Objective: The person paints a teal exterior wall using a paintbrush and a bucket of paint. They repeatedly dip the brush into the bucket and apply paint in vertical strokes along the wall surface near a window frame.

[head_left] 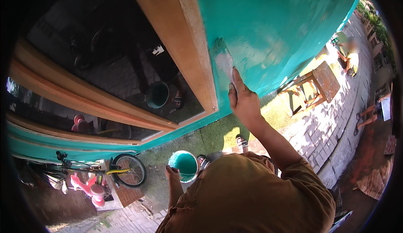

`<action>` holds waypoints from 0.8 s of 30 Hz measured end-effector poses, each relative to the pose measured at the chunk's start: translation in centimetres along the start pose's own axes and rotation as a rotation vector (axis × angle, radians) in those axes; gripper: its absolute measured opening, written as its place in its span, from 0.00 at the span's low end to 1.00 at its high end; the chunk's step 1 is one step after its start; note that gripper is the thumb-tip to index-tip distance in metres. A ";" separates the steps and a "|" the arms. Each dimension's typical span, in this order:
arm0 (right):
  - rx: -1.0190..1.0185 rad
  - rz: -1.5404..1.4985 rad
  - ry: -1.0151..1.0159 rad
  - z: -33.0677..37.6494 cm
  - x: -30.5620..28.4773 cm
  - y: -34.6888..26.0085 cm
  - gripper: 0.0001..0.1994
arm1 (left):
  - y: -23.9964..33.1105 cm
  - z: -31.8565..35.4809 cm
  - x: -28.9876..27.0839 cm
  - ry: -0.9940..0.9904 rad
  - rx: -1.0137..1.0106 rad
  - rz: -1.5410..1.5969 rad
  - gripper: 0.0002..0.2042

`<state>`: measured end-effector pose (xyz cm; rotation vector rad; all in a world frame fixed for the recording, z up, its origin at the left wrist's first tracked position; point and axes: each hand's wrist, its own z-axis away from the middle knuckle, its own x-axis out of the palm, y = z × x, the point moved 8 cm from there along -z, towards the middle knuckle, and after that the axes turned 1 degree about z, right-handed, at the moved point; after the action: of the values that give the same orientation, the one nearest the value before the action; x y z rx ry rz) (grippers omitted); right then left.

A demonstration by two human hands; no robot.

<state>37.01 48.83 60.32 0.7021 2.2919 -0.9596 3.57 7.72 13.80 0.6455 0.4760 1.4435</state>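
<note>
My right hand (243, 100) is raised and shut on the handle of a paintbrush (222, 58). Its pale bristles press against the teal wall (273, 23), right beside the wooden window frame (189, 44). My left hand (172, 175) hangs low at my side. It touches the rim of a paint bucket (184, 164) holding teal paint; whether the fingers grip the rim I cannot tell. The bucket is reflected in the window glass (126, 65).
A wooden stool (315, 88) stands on the paved ground to the right. Another person (348, 56) is further along the wall. A small bicycle (121, 171) and a pink toy (90, 189) sit at lower left. Bricks and wood lie at far right.
</note>
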 end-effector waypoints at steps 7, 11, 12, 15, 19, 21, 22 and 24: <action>0.097 -0.144 -0.081 4.6 3.1 3.3 0.23 | -0.7 -2.7 -1.3 -0.087 0.087 -0.061 0.11; 0.202 -0.385 -0.045 5.6 4.1 6.2 0.21 | -0.6 -2.1 -1.4 -0.106 0.054 -0.003 0.12; 0.354 -0.504 -0.130 5.7 4.9 7.2 0.22 | -0.2 -2.0 -1.5 -0.141 0.150 -0.095 0.12; 0.754 -0.854 -0.316 3.1 2.6 4.8 0.24 | 0.2 -1.2 -1.6 -0.151 0.219 -0.183 0.11; 0.702 -1.095 -0.267 -3.5 -4.4 1.1 0.24 | -0.8 -1.0 -0.5 -0.037 -0.023 0.016 0.11; 0.548 -1.135 -0.180 -7.6 -9.0 -1.9 0.23 | -0.1 -1.3 -0.5 -0.097 0.074 -0.078 0.11; 0.450 -1.148 -0.126 -9.5 -11.1 -3.6 0.22 | 0.4 -1.9 -2.3 -0.145 0.179 -0.165 0.11; 0.264 -1.129 -0.012 -12.4 -14.4 -5.9 0.21 | 0.4 -2.2 -2.6 -0.126 0.176 -0.152 0.12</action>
<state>39.93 51.03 79.91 -0.6354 2.5152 -1.7272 1.62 5.40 12.24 0.8180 0.5448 1.2183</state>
